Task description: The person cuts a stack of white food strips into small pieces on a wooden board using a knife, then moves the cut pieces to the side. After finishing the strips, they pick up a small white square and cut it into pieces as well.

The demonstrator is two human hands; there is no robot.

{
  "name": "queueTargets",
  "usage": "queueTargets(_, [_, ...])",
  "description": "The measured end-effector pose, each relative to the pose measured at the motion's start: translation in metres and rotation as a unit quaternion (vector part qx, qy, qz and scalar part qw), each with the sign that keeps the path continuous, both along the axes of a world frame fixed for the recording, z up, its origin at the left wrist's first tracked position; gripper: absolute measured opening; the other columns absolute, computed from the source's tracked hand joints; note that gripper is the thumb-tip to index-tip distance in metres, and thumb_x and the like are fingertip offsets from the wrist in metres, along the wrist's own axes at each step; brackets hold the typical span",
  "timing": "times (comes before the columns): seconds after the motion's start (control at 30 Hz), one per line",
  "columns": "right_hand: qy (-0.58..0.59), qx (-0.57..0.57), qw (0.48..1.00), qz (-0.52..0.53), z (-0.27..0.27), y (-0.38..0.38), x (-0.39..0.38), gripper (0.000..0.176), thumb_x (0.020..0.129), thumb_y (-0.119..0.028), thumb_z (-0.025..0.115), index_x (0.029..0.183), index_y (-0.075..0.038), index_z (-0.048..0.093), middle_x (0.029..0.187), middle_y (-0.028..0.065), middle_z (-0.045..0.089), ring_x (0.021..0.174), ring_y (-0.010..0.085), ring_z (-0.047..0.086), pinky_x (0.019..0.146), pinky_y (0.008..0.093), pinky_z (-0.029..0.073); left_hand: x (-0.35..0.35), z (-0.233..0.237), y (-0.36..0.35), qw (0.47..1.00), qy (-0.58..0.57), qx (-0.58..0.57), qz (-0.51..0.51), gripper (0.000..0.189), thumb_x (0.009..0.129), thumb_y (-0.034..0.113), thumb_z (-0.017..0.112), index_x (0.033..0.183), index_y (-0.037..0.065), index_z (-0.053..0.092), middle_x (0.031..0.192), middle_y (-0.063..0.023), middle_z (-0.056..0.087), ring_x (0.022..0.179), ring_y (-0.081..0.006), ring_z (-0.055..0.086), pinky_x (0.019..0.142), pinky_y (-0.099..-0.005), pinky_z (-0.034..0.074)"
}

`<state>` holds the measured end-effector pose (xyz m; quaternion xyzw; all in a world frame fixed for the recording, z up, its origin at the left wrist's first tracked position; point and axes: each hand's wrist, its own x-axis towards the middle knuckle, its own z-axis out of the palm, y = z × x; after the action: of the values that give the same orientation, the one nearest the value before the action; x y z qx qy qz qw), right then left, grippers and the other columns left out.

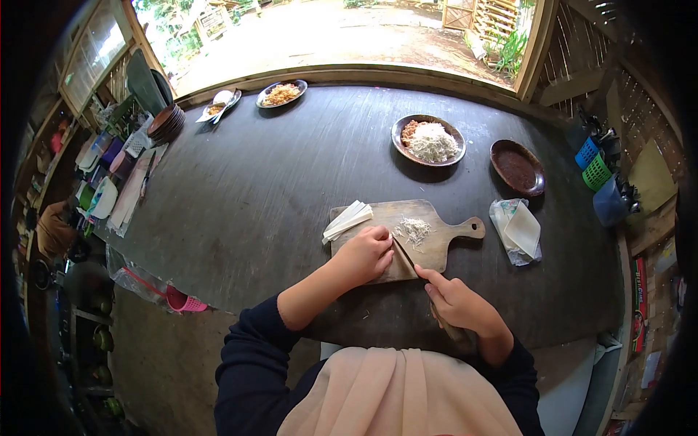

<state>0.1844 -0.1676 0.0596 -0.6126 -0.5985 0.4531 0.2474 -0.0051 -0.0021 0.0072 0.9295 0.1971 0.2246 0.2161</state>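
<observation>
A wooden cutting board with a handle lies on the dark table in front of me. My left hand is closed on the board, its fingertips pressing a pale strip that is mostly hidden. My right hand grips a knife by its handle; the blade reaches up to the left fingertips. Fine white shreds lie in a small heap beyond the blade. Several long white strips rest side by side at the board's left edge.
A plate holds white shreds and a reddish-brown food. To its right are a brown oval dish and a plastic-wrapped white packet. Two food dishes and stacked brown plates stand far left. Baskets of utensils hang at right.
</observation>
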Motion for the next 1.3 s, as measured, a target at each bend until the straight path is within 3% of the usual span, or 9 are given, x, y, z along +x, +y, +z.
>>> queueTargets(0.3, [0.011, 0.011, 1.000, -0.011, -0.005, 0.005, -0.001, 0.041, 0.102, -0.012, 0.043, 0.143, -0.008, 0.042, 0.057, 0.0175, 0.058, 0.048, 0.0274, 0.061, 0.055, 0.0383, 0.052, 0.001, -0.001, 0.000, 1.000, 0.001, 0.000, -0.001, 0.025, 0.085, 0.013, 0.066, 0.102, -0.006, 0.068, 0.106, -0.0167, 0.062, 0.099, -0.0329, 0.061, 0.088, -0.0394, 0.050])
queueTargets(0.6, [-0.079, 0.050, 0.995, 0.046, -0.002, -0.001, 0.013, 0.041, 0.103, -0.013, 0.040, 0.144, -0.009, 0.042, 0.058, 0.0201, 0.059, 0.050, 0.0302, 0.064, 0.055, 0.0408, 0.053, 0.002, -0.003, 0.000, 1.000, 0.018, 0.014, 0.000, 0.028, 0.087, 0.015, 0.065, 0.105, -0.006, 0.068, 0.106, -0.0170, 0.062, 0.099, -0.0329, 0.061, 0.090, -0.0394, 0.050])
queueTargets(0.67, [-0.054, 0.030, 0.998, 0.024, 0.000, -0.001, 0.012, 0.040, 0.103, -0.011, 0.041, 0.142, -0.009, 0.044, 0.056, 0.0145, 0.058, 0.047, 0.0241, 0.060, 0.053, 0.0367, 0.051, 0.001, -0.004, 0.000, 1.000, 0.010, 0.018, -0.003, 0.028, 0.087, 0.015, 0.064, 0.105, -0.006, 0.068, 0.106, -0.0172, 0.062, 0.100, -0.0328, 0.060, 0.090, -0.0393, 0.050])
queueTargets(0.87, [-0.001, 0.016, 1.000, -0.008, 0.002, 0.002, 0.002, 0.042, 0.103, -0.010, 0.040, 0.145, -0.009, 0.041, 0.057, 0.0097, 0.058, 0.047, 0.0189, 0.060, 0.051, 0.0332, 0.051, 0.000, -0.002, 0.000, 1.000, 0.008, 0.010, -0.003, 0.027, 0.087, 0.015, 0.065, 0.105, -0.006, 0.068, 0.107, -0.0172, 0.062, 0.101, -0.0331, 0.060, 0.091, -0.0396, 0.049])
queueTargets(1.3, [-0.001, 0.007, 1.000, -0.005, 0.001, 0.002, 0.001, 0.042, 0.104, -0.010, 0.040, 0.146, -0.008, 0.040, 0.058, 0.0098, 0.058, 0.047, 0.0190, 0.061, 0.051, 0.0327, 0.052, 0.000, -0.002, -0.001, 1.000, 0.011, 0.015, 0.003, 0.026, 0.087, 0.016, 0.065, 0.103, -0.005, 0.068, 0.107, -0.0167, 0.062, 0.101, -0.0327, 0.060, 0.090, -0.0398, 0.050])
